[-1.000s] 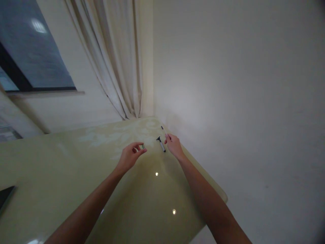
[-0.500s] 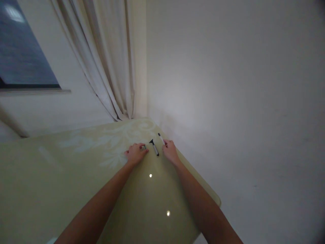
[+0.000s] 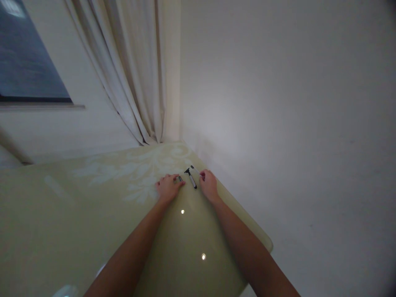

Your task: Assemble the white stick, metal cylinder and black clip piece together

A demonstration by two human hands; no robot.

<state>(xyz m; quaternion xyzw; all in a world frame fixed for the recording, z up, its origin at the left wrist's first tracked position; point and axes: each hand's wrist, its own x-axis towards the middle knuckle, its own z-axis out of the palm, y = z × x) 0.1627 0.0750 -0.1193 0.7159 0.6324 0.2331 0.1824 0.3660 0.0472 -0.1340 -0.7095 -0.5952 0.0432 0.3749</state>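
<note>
Razor: I see a small razor (image 3: 191, 178) with a black head and a pale handle lying flat on the table (image 3: 93, 214), between my two hands, head toward the far corner.
Left hand: my left hand (image 3: 168, 187) rests palm down on the table, fingers curled loosely over a small dark piece (image 3: 180, 178) at the fingertips; I cannot tell whether it grips it.
Right hand: my right hand (image 3: 208, 184) rests beside the razor, fingertips on a thin pale stick (image 3: 196, 169); whether they pinch it I cannot tell.
Edges: the table's right edge runs just past my right hand, close to the wall (image 3: 278, 103).
Room: bare glossy tabletop spreads wide to my left and toward me.
Far corner: a curtain (image 3: 136, 70) hangs down behind the table.
</note>
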